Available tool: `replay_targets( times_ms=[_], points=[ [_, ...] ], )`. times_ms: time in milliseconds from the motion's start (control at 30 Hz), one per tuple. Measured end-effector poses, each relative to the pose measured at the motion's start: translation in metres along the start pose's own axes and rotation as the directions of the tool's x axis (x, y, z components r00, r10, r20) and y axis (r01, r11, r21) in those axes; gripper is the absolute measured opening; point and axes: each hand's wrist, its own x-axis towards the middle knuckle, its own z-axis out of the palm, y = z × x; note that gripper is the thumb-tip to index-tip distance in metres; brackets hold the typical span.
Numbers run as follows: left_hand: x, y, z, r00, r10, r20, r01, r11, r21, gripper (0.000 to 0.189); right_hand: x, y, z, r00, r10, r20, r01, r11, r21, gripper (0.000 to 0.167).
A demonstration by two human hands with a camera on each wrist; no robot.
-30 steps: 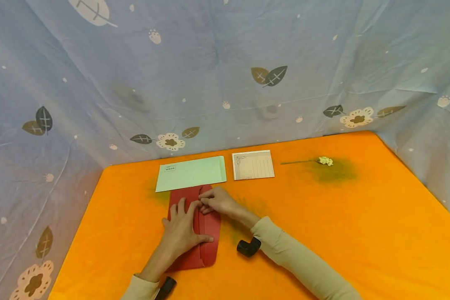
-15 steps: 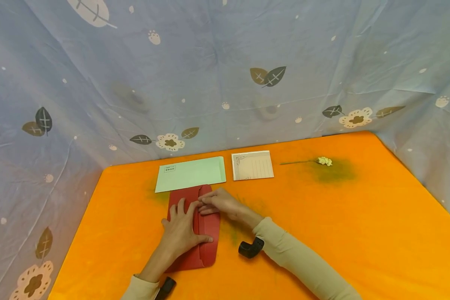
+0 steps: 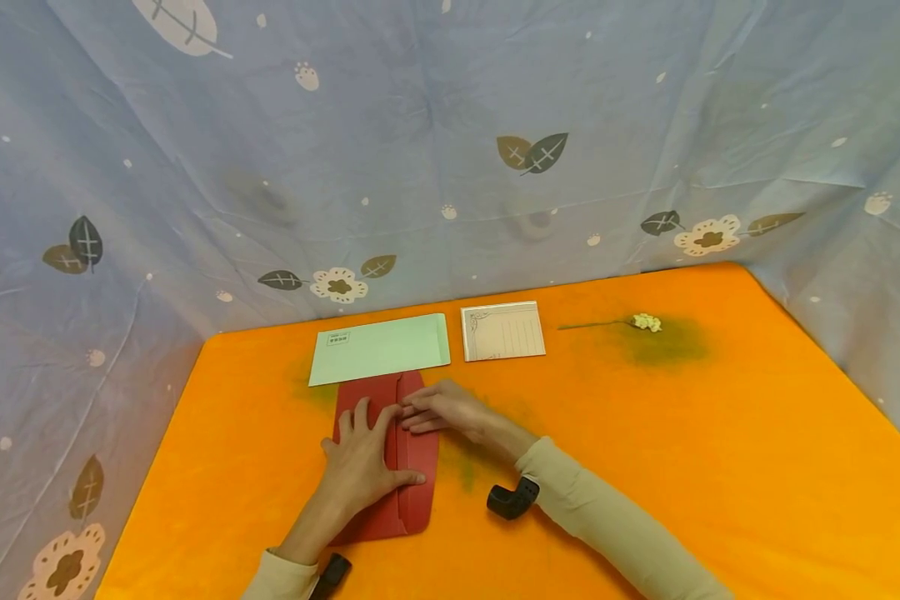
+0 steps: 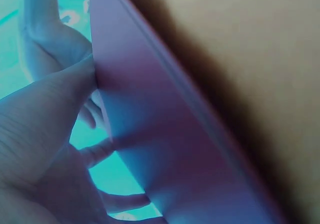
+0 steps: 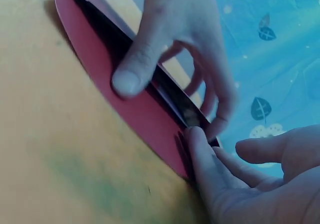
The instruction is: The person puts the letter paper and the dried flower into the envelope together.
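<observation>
Okay, head: left hand (image 3: 360,467) spread wide over red envelope (image 3: 417,454), right hand (image 3: 450,408) straight-fingered over its flap (image 3: 418,504). Left wrist: envelope just past thumb (image 4: 80,79), likely light, crease-prone paper; blurry, grip unclear. Right wrist: mouth (image 5: 175,98) gapes ahead of right fingertips (image 5: 196,135); best pinch its rim.

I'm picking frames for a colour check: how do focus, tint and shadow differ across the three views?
Head: sharp enough to show printed lines on the card; left wrist: the red envelope looks purplish, a soft dark shadow falls on the blurred tabletop, with cyan glare at left; right wrist: the backdrop looks vivid blue, with dark shade inside the envelope.
</observation>
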Motion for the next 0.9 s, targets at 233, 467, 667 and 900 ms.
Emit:
replay_targets(
  times_ms=[233,467,667,900],
  points=[
    [-0.001,0.002,0.000,0.998,-0.001,0.055,-0.003,0.997,0.074,0.096,-0.012,-0.012,-0.029,0.998,-0.059,-0.008,0.057,0.987,-0.149,0.035],
    [0.010,0.002,-0.026,0.997,0.034,0.071,-0.036,0.999,0.023,0.090,-0.018,-0.034,-0.059,0.979,-0.118,-0.168,0.084,0.977,-0.194,0.033],
    [0.045,-0.001,-0.051,0.964,0.265,-0.032,-0.266,0.963,-0.045,0.078,-0.012,-0.052,-0.071,0.956,-0.164,-0.244,0.107,0.967,-0.231,0.035],
    [0.109,0.001,-0.050,0.928,0.362,0.092,-0.363,0.932,-0.011,0.081,0.008,-0.060,-0.076,0.957,-0.163,-0.239,0.111,0.970,-0.218,0.037]
  ],
)
